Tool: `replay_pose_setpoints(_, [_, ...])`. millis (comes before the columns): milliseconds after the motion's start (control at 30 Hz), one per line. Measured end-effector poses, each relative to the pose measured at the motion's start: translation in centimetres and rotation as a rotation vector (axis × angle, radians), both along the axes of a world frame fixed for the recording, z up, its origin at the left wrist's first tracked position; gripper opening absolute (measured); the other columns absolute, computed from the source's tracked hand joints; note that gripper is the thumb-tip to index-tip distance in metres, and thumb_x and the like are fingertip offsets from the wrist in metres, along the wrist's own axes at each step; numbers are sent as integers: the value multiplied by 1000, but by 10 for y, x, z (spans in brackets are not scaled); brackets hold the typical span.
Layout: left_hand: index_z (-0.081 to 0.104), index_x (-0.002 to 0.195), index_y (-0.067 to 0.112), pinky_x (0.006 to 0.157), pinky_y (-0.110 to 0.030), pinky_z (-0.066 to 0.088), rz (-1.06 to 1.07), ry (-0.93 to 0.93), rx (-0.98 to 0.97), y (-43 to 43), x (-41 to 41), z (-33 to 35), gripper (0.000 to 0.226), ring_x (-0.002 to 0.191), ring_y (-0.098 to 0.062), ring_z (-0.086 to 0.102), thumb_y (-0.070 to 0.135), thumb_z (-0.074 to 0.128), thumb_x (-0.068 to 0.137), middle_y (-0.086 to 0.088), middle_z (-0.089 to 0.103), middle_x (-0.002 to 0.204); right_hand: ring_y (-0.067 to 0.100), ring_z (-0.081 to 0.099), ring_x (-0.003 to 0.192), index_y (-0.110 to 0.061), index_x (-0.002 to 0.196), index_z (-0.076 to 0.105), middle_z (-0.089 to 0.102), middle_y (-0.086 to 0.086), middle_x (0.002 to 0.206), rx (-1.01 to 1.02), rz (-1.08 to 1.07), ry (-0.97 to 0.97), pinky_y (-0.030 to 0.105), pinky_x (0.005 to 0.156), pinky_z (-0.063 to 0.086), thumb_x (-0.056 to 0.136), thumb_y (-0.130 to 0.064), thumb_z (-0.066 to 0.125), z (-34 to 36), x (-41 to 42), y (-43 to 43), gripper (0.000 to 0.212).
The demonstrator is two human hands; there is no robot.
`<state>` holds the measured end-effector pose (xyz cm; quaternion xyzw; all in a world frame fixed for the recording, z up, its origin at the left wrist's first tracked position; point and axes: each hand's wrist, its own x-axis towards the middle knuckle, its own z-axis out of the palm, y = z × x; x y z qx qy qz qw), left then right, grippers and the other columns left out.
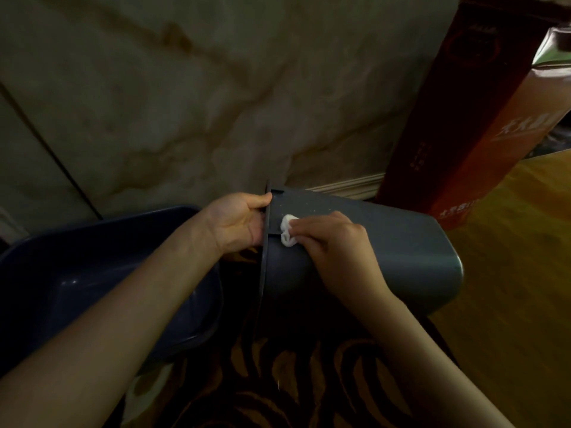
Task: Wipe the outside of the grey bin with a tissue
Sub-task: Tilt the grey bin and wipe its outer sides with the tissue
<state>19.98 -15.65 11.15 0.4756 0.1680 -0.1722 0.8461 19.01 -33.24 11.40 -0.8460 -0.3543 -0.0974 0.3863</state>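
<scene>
Bin (401, 257) lies tipped on its side across my lap, base pointing right, rim to the left. My right hand (336, 242) has its fingers closed on a crumpled white tissue (288, 230), pressing it against the bin's outer wall just beside the rim. My left hand (238, 220) grips the rim, thumb curled over the edge. A dark blue tub (92, 273) sits to the left, a red box (482, 118) beyond.
</scene>
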Motion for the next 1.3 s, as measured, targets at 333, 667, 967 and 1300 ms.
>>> replay_pose_setpoints(333, [60,103,-1,68,-40,59,7,-8,-91,2,-1,-1,37,78,-25,73,19,30,96,-18,74,88,28,59,88,-13,100,73,74,6,102,-111,131,-64,24,79,43,83,-7,64,2,40,18,21])
replay_pose_setpoints(667, [62,96,-1,62,-40,59,41,15,-107,0,-3,1,35,73,-25,73,18,32,95,-18,74,82,24,55,87,-15,100,72,71,11,92,-143,129,-67,26,72,40,88,-11,58,4,53,23,19])
replay_pose_setpoints(967, [57,107,-5,63,-39,59,-2,46,-35,-7,-6,3,38,74,-27,73,21,31,96,-20,73,86,26,63,83,-11,101,72,70,17,92,-90,140,-47,31,77,48,84,-3,62,-4,13,-14,22])
replay_pose_setpoints(1300, [62,95,4,57,-37,60,1,33,-5,-7,-5,1,34,71,-21,73,20,33,96,-11,76,77,27,54,93,-17,116,64,62,18,105,-245,-658,20,28,73,34,95,-16,47,-20,50,-104,27])
